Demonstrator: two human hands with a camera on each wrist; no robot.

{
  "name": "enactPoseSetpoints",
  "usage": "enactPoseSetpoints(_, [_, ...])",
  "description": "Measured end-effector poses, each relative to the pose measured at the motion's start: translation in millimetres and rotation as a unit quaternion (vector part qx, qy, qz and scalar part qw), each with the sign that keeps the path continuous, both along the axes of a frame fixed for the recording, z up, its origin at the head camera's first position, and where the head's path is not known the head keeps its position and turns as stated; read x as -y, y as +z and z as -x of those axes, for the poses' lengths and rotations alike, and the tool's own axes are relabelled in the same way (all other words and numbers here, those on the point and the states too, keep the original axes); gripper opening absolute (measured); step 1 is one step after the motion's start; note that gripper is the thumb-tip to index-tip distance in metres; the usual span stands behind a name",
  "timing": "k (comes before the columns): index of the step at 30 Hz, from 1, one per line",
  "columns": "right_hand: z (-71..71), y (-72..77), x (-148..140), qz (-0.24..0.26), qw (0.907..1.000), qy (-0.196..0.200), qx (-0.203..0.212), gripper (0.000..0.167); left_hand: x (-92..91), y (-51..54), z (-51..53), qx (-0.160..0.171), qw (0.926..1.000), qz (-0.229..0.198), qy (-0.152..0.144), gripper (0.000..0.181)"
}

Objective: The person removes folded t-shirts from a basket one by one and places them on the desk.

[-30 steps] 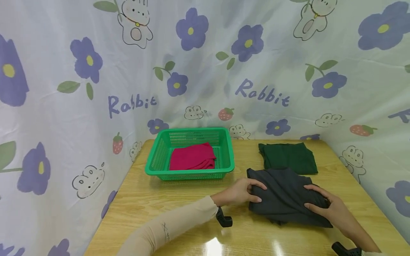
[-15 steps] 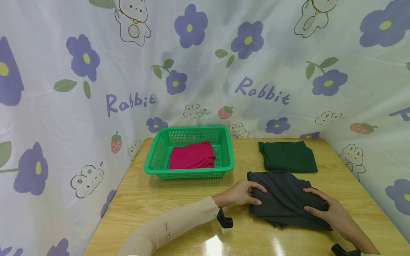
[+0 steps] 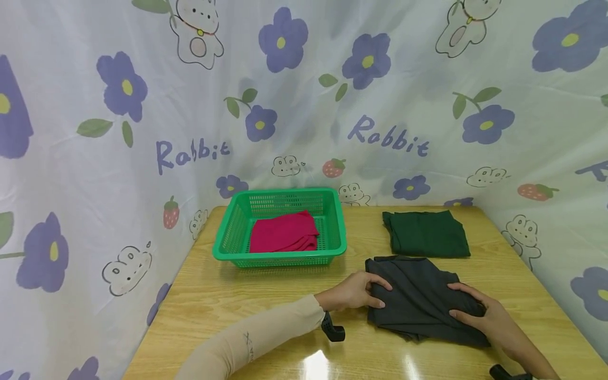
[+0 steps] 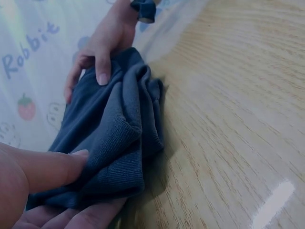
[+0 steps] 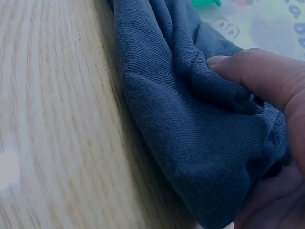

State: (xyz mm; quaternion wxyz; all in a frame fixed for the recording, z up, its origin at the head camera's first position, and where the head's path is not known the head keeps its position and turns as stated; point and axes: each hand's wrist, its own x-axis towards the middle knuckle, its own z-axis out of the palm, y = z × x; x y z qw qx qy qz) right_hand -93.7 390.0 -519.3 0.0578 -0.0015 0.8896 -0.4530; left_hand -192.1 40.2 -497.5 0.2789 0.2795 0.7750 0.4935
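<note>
A dark grey folded garment (image 3: 418, 301) lies between both hands at the right of the table, with loose creases across its top. My left hand (image 3: 353, 292) grips its left edge; in the left wrist view the thumb (image 4: 57, 169) is on top and the other fingers are tucked beneath the folds. At the opposite end, my right hand (image 3: 494, 322) holds the right edge. The right wrist view shows that thumb (image 5: 257, 74) pressing on the cloth, with the fingers partly hidden under it.
Behind the grey garment lies a folded dark green cloth (image 3: 427, 234). A green plastic basket (image 3: 280, 257) stands to the left, holding a folded red cloth (image 3: 285, 232). The wooden table (image 3: 256, 295) meets a printed curtain (image 3: 304, 105) at the back and sides.
The grey garment has come slightly nearer to me, and its far edge has drawn away from the green cloth. Both hands keep their hold with little movement.
</note>
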Motion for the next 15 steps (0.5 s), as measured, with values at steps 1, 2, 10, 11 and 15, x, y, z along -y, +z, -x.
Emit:
enactPoseSetpoints(1, [-0.1,0.0,0.0,-0.001,1.0000,-0.001,0.001,0.072,-0.2,-0.3,0.4,-0.002,1.0000,0.004,0.000,0.037])
enactPoseSetpoints(2, [-0.1,0.0,-0.1,-0.002,1.0000,-0.001,0.001,0.072,-0.3,-0.8,0.6,-0.003,1.0000,0.006,0.001,0.037])
enactPoseSetpoints(10, [-0.2,-1.6,-2.7,-0.018,0.9998,0.005,0.007,0.072,1.1,-4.1,2.6,-0.007,0.9998,0.020,-0.001,0.036])
enactPoseSetpoints(11, [-0.3,-1.7,-2.9,-0.022,0.9997,0.007,0.008,0.072,1.4,-4.5,2.8,-0.006,0.9998,0.021,-0.003,0.036])
enactPoseSetpoints(15, [0.2,-1.3,-3.6,-0.032,0.9994,0.011,0.009,0.072,2.6,-4.8,3.1,-0.001,0.9998,0.019,-0.007,0.036])
